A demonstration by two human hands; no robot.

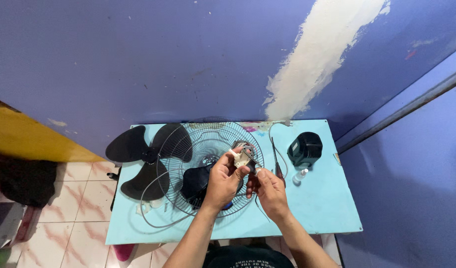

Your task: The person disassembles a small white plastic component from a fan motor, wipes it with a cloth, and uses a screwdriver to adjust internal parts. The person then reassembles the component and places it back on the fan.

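Note:
My left hand (223, 181) holds a small white and metal fan motor part (242, 157) up over the round wire fan grille (208, 144). My right hand (270, 191) is right next to it, fingertips pinched on a thin grey wire (255, 171) that hangs from the part. Both hands hover above the light blue table (317, 208). A dark fan motor body (194, 182) lies on the grille under my left wrist, partly hidden.
A black three-blade fan propeller (138, 161) lies at the table's left end. A black motor cover (305, 149) and a small clear bottle (300, 175) sit at the right, with a screwdriver (277, 166) and a thin cable near them. Blue walls close in behind and to the right.

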